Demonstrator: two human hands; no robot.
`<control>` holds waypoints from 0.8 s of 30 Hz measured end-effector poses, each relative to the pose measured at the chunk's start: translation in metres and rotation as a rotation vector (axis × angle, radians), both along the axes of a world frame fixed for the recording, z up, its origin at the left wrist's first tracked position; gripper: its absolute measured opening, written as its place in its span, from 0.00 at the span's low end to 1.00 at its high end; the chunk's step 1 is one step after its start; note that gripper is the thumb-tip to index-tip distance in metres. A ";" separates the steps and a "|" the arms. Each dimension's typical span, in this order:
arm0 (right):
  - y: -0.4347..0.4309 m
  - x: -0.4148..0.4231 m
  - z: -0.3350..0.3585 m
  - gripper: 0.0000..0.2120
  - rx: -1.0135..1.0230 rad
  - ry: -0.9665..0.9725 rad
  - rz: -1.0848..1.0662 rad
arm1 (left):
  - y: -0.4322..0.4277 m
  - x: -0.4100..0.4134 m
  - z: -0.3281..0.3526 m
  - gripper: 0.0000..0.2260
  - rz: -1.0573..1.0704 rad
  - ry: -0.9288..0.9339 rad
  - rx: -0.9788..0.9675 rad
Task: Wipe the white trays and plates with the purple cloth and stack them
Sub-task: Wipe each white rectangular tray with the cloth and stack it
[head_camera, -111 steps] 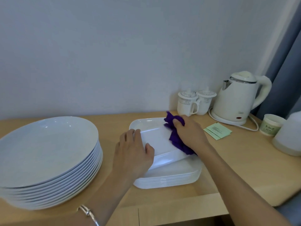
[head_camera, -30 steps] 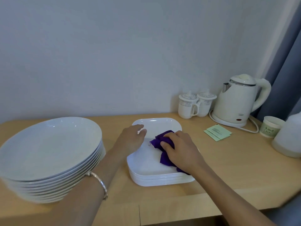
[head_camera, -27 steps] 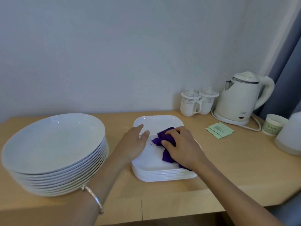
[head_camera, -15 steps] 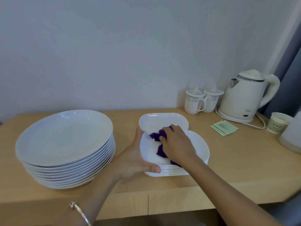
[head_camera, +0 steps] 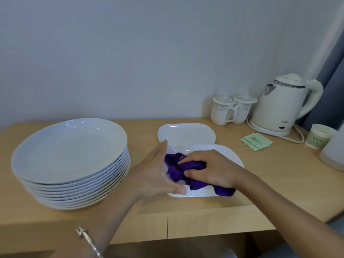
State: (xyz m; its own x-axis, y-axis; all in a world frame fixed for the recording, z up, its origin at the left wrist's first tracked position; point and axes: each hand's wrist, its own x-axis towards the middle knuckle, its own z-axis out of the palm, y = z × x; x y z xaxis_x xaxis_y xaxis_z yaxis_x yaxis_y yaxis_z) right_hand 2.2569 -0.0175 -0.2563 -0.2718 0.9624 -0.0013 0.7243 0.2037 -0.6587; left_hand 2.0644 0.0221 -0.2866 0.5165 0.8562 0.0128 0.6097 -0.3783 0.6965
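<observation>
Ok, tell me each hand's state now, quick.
Left hand: grips the tray by its left edge.
Right hand: closed on the cloth, pressing it onto the tray.

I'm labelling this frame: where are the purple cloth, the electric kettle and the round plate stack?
purple cloth (head_camera: 173, 161), head view, bunched folds beside fingers.
electric kettle (head_camera: 279, 111), head view, middle of body.
round plate stack (head_camera: 70, 151), head view, top plate's bare centre.
</observation>
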 end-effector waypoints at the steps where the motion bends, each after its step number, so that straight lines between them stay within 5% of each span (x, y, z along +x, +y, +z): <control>1: -0.001 0.001 0.000 0.11 -0.001 0.006 -0.001 | -0.002 0.000 0.003 0.57 0.004 0.024 0.034; 15: 0.010 -0.017 -0.002 0.10 0.068 0.010 0.088 | 0.012 0.000 0.003 0.66 -0.031 0.071 -0.115; 24: 0.013 0.028 -0.014 0.14 0.233 -0.335 -0.386 | 0.007 0.000 0.004 0.62 -0.029 0.158 -0.019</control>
State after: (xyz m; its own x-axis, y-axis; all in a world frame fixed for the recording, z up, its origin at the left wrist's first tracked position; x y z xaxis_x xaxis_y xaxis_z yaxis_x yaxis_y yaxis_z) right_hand 2.2846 -0.0048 -0.2707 0.0787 0.9771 0.1979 0.9371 -0.0048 -0.3490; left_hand 2.0647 0.0290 -0.2824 0.5354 0.8401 -0.0865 0.7010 -0.3849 0.6004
